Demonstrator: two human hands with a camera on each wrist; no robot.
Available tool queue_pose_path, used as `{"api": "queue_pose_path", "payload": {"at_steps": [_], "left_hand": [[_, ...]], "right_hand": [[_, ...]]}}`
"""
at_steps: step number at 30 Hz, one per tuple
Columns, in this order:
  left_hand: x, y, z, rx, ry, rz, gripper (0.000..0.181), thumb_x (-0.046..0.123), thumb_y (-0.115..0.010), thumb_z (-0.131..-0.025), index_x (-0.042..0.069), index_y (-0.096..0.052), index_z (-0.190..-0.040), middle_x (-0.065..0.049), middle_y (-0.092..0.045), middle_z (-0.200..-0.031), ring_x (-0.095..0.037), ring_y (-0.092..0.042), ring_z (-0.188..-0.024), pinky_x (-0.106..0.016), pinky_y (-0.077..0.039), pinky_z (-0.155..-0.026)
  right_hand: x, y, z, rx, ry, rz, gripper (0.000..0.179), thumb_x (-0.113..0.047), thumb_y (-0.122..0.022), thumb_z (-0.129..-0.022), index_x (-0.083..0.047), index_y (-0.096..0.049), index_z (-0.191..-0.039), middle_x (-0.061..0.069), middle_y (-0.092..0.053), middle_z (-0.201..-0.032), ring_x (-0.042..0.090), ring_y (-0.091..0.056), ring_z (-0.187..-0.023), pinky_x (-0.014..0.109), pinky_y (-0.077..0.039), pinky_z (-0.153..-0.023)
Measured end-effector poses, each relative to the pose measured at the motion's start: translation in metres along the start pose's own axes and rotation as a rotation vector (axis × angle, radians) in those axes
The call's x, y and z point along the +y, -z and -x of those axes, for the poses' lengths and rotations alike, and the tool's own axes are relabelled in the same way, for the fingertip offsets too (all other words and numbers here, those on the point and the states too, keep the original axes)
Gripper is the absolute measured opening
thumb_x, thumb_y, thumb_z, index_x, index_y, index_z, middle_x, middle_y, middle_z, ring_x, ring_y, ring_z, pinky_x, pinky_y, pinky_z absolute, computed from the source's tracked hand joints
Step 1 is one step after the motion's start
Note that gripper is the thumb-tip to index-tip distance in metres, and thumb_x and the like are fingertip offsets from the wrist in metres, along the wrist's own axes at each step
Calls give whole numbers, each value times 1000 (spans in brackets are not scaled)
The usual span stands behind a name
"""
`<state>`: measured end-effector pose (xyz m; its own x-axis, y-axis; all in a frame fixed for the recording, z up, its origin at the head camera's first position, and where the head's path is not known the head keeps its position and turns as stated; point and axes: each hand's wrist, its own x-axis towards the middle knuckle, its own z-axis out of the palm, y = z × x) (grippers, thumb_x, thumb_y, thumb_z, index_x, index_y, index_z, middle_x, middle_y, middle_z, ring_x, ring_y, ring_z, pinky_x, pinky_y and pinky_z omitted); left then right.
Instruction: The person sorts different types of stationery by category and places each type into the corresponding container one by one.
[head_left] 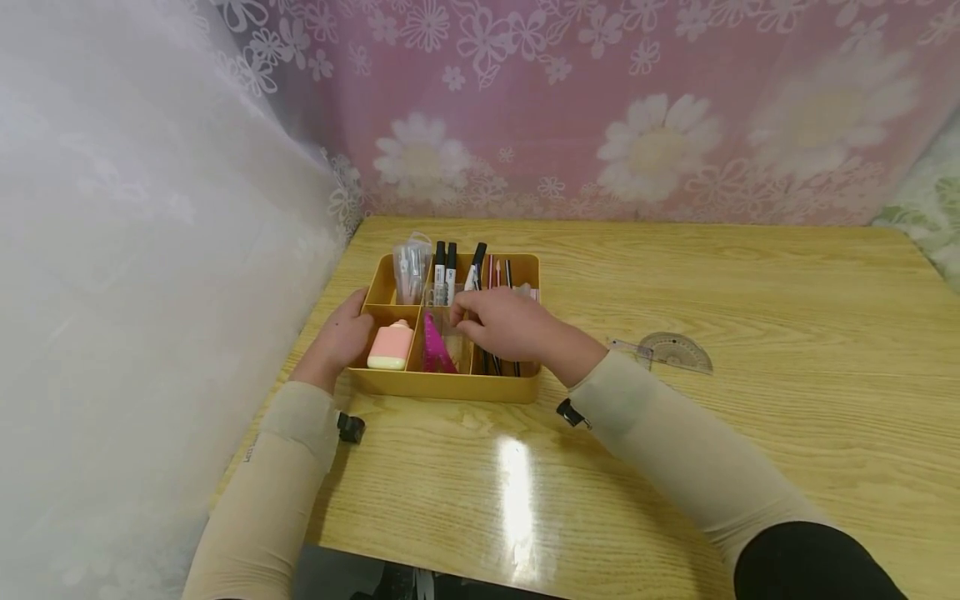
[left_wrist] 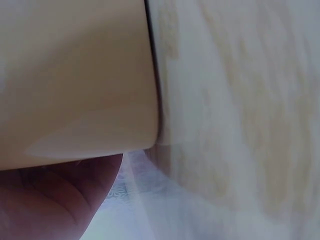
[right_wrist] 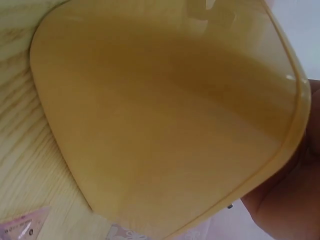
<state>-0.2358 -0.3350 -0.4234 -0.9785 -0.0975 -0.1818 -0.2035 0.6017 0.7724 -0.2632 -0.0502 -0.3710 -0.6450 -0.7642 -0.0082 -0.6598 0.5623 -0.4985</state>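
Observation:
A yellow divided organizer tray (head_left: 442, 386) sits on the table. My left hand (head_left: 347, 333) grips its left side, thumb at the rim; in the left wrist view fingers (left_wrist: 55, 200) show beside the tray wall (left_wrist: 75, 100). My right hand (head_left: 506, 321) is over the front middle compartment, fingertips pinching a clear plastic piece (head_left: 450, 337), whose full shape is hidden. A magenta set square (head_left: 437, 346) stands in that compartment. Left of it lies a pink bottle (head_left: 392, 343) with a pale base. In the right wrist view the tray's side (right_wrist: 150, 115) hides most of the hand.
Behind, the tray holds a clear pouch of pens (head_left: 410, 271), black-capped markers (head_left: 451, 271) and several pencils (head_left: 498, 272). A clear protractor (head_left: 678, 352) and a clear set square (head_left: 633, 351) lie on the table (head_left: 787, 317) to the right. Plastic sheeting (head_left: 150, 250) hangs at left.

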Motion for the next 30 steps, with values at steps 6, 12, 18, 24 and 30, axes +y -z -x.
{"api": "queue_pose_path", "payload": {"at_steps": [6,12,18,24,30], "left_hand": [[-2,1,-1,-7,-19,3,58,15,-31,-103,15,-26,-161,-14,-36,-158,-36,-30,-145,-60,-19,-118],[-1,2,-1,-16,-28,6,59,14,-30,-103,15,-25,-162,-13,-35,-159,-35,-28,-147,-60,-19,-118],[0,2,1,-13,-11,6,60,15,-30,-103,16,-23,-162,-13,-33,-161,-36,-27,-147,-60,-18,-118],[0,2,2,-9,-5,10,60,15,-30,-103,16,-22,-163,-13,-32,-161,-36,-27,-147,-60,-17,-118],[0,2,1,-10,-23,3,59,14,-30,-103,15,-24,-162,-14,-34,-160,-36,-27,-147,-60,-18,-118]], "right_hand": [[3,3,2,19,-38,33,19,-27,-53,-105,-20,-68,-115,-8,-65,-84,15,-51,-65,34,-45,-63],[12,8,7,38,-37,40,20,-27,-54,-105,-17,-68,-116,-4,-62,-78,17,-50,-64,35,-43,-63],[20,17,20,62,-70,32,17,-29,-54,-105,-20,-66,-113,-2,-59,-74,17,-48,-60,36,-42,-62],[37,27,39,90,-115,-9,22,-28,-52,-105,-17,-66,-116,0,-58,-74,18,-47,-61,37,-41,-62],[58,38,60,103,-154,-29,24,-28,-52,-105,-15,-65,-120,2,-58,-77,20,-46,-61,39,-40,-62]]}}
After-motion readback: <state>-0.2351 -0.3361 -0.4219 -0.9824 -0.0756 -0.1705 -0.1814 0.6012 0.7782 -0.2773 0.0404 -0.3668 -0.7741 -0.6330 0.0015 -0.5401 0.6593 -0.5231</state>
